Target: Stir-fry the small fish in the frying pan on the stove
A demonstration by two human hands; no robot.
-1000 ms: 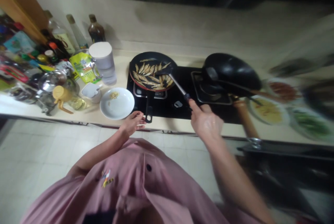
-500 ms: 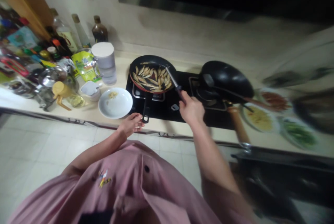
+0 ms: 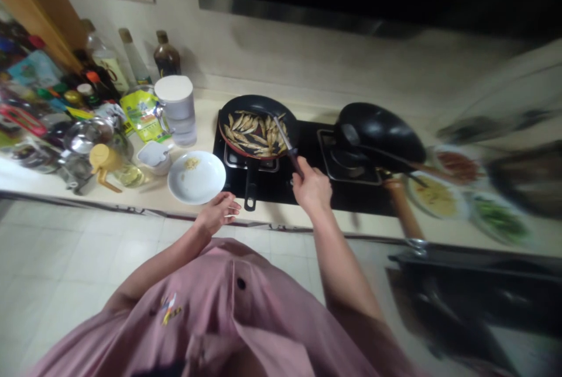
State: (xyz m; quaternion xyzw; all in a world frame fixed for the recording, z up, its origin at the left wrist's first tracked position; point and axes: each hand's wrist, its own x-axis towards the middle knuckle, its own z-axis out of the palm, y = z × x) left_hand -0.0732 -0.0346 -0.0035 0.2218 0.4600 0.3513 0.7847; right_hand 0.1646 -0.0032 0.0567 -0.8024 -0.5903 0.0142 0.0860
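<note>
My right hand point(image 3: 312, 188) is closed round the dark handle of a cooking utensil point(image 3: 283, 134) with a metal shaft. Its far end lies among small browned fish point(image 3: 252, 128) in a black frying pan point(image 3: 259, 103) with a red outer side, and I cannot make out the shape of its tip. The pan sits on the left burner, its black handle point(image 3: 250, 187) pointing towards me. Just left of that handle is my left hand point(image 3: 217, 212), empty, its fingers loosely bent and apart. Beside it stands a white plate point(image 3: 202, 181) with some chopped yellowish bits.
On the right burner a black wok point(image 3: 377, 128) with a wooden handle point(image 3: 403, 207) holds a ladle-like tool. Dishes of green pieces point(image 3: 500, 219), yellow pieces point(image 3: 437, 196) and reddish pieces point(image 3: 459, 167) stand further right. Leftward are a lidded jug point(image 3: 178, 110), an oil pot point(image 3: 105, 160) and several bottles.
My right hand has moved slightly left and towards the pan, shifting the utensil left among the fish. My left hand has come a little away from the pan handle.
</note>
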